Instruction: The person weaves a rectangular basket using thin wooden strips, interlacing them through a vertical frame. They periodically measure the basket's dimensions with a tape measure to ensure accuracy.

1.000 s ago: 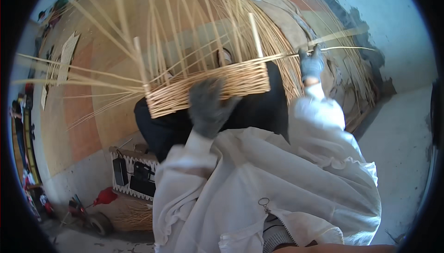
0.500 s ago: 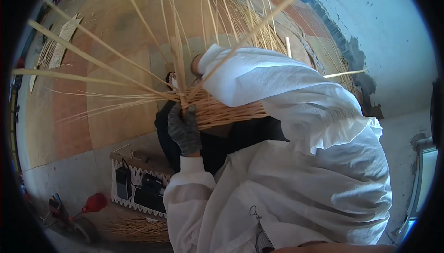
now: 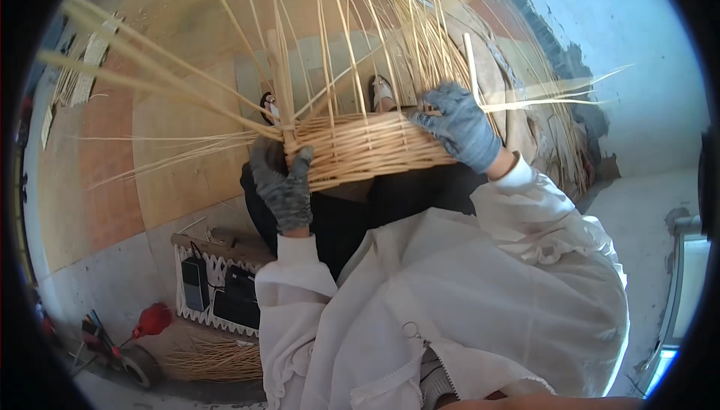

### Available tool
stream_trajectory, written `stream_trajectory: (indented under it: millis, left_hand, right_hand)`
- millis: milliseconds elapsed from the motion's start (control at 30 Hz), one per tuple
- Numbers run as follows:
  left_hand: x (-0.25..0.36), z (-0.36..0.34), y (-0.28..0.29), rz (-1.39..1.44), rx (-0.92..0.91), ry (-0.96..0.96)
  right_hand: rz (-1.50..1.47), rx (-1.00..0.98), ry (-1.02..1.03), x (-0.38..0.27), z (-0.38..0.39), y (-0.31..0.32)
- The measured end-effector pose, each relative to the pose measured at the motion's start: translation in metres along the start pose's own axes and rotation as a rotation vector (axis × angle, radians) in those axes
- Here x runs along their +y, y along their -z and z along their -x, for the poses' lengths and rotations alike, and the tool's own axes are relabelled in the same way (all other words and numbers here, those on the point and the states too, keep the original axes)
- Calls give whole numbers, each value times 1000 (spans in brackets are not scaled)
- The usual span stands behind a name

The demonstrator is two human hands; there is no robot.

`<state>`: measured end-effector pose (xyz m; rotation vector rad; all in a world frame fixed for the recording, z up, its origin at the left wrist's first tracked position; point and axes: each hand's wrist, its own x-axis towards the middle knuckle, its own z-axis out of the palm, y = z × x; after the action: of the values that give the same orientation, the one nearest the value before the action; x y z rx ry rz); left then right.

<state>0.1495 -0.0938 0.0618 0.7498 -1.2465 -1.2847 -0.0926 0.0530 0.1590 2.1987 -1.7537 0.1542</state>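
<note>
Wicker panel (image 3: 375, 146) over dark-trousered lap (image 3: 341, 234)
Gloved L hand (image 3: 283, 185) grips L corner, nr base of thick stake (image 3: 279, 73); gloved R hand (image 3: 459, 127) bent over top edge nr R end, can't tell if gripping

Soft, cool daylight fills the frame, apparently from the right, where a framed glass pane (image 3: 688, 290) glows at the lower right, its bottom corner washed out to blue-white. The plastered wall (image 3: 645, 73) at upper right takes a bluish cast; the white jacket (image 3: 487, 297) is pale along its right edge, with soft grey folds. The dark trousers (image 3: 360, 222) at centre lose most detail. Motion blur smears the willow rods (image 3: 154, 65) at upper left, while the wicker weave (image 3: 375, 144) is fairly crisp. Fisheye distortion bends the floor's edges, and black vignetting swallows the corners.
</note>
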Motion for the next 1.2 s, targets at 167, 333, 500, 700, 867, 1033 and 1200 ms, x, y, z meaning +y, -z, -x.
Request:
stream_trajectory:
  millis: [167, 333, 500, 700, 867, 1033, 1200]
  left_hand:
    - [-7, -4, -12, -176, -82, 14]
    - [-18, -1, -10, -274, -22, 1]
    - [-15, -4, 4, -319, 134, 71]
    - [19, 16, 5, -328, 81, 71]
    - [26, -15, -33, -1076, -640, -733]
    - [11, -49, -62, -808, -604, 297]
    - [-9, -43, -68, -1130, -360, 113]
  right_hand:
    - [-2018, 337, -1035, -21, -9, -11]
    - [-1888, 619, -1159, -27, -139, -32]
    - [-2199, 485, -843, -57, -116, -81]
    - [-2463, 675, -607, -55, -64, -118]
    - [-1992, 658, -525, -45, -37, -91]
    - [-1823, 197, -669, 10, -49, -72]
    - [-516, -67, -490, 64, -135, -105]
